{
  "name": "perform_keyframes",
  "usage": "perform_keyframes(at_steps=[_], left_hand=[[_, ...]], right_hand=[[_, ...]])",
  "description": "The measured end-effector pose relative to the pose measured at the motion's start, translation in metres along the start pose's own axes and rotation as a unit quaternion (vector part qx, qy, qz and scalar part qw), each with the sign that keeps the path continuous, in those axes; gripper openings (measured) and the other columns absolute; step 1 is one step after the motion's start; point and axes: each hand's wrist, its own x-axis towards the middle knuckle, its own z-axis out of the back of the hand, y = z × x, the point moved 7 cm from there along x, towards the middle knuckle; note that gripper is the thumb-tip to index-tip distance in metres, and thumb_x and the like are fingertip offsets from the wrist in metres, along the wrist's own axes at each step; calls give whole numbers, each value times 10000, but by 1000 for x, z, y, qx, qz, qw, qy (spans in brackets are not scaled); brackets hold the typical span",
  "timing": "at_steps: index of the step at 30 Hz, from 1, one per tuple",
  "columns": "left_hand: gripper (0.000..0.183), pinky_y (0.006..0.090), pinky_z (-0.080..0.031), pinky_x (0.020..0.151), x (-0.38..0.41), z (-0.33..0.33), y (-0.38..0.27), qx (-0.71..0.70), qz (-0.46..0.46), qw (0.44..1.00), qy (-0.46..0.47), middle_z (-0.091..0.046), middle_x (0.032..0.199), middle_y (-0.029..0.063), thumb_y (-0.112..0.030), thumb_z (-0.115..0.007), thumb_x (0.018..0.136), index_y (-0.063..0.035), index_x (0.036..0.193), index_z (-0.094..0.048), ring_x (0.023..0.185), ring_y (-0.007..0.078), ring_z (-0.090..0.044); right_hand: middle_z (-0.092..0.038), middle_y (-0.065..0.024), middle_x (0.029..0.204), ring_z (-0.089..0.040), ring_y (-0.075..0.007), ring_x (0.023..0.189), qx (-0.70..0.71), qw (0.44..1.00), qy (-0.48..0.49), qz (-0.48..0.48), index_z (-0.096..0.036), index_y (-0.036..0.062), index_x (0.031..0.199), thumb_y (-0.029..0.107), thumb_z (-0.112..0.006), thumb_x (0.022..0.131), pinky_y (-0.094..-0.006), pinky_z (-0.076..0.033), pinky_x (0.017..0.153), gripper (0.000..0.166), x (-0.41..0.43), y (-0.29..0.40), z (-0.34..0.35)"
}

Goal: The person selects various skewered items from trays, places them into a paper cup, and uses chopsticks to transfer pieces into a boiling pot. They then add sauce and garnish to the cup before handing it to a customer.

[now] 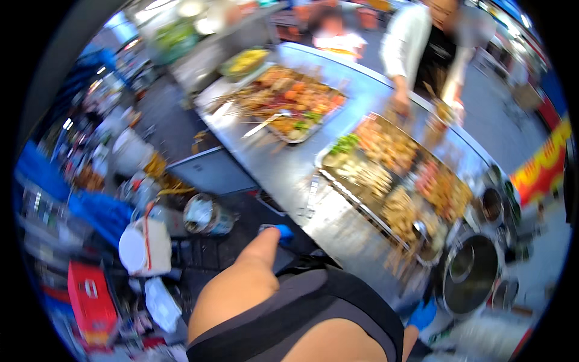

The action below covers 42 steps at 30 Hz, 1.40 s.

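Note:
My left hand [284,233], in a blue glove, hangs low beside the front edge of a stainless steel counter [271,163]. Its fingers are too blurred to tell whether it holds anything. To the right, my right hand [424,314], also blue-gloved, is next to a large round pot [470,273] of dark liquid. Something dark and thin rises by its fingers, but a grip on it is not clear. Before me on the counter sits a divided metal pan [357,201] of skewered food in broth, with a metal ladle [420,228] in it.
A second tray of skewers [296,97] lies farther left, with metal tongs [267,124] on it. Across the counter, a person [418,54] handles skewers. On the floor side stand a bucket [208,215], a white container [147,246] and a red box [92,301].

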Motion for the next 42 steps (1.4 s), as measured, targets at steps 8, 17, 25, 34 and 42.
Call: perform_keyframes(at_steps=[8, 17, 25, 34, 42], left_hand=[[362, 350, -475, 727, -17, -3, -12, 20, -50, 999, 6, -642, 925, 115, -363, -563, 792, -82, 1012, -621, 797, 251, -616], [345, 343, -503, 669, -31, -16, 39, -110, 88, 990, 5, -653, 898, 111, -308, -501, 850, -11, 960, -637, 755, 202, -634], [328, 315, -473, 615, -10, -23, 41, -111, 55, 992, 12, -668, 840, 60, -349, -505, 812, -78, 886, -674, 702, 179, -630], [366, 356, -474, 644, -25, 0, -9, 40, -49, 996, -66, -660, 787, 103, -364, -493, 802, -45, 806, -674, 661, 235, -617], [338, 313, -449, 624, -36, -39, 54, -26, -4, 1000, 6, -656, 897, 87, -311, -449, 843, -45, 929, -639, 751, 185, -620]], right_hand=[[-575, -201, 959, -541, -374, 863, -9, 999, -46, 5, -554, 29, 1023, 205, -510, 797, -435, -427, 731, 290, 12, 4, 0], [-583, -216, 901, -571, -350, 691, 142, 989, -25, -32, -435, 106, 1203, 176, -483, 824, -425, -450, 621, 389, -13, 16, 34], [-586, -157, 825, -557, -155, 488, 634, 722, 268, -75, -449, 86, 1238, 85, -441, 787, -238, -460, 413, 451, -3, 178, 116], [-578, -234, 1038, -557, -371, 997, 795, 503, 274, 201, -477, 7, 1084, 254, -593, 770, -458, -440, 863, 416, 41, 311, 178], [-614, -103, 883, -592, -138, 685, 668, 718, 157, 116, -539, 23, 891, 139, -480, 896, -254, -500, 594, 130, 79, 326, 136]])
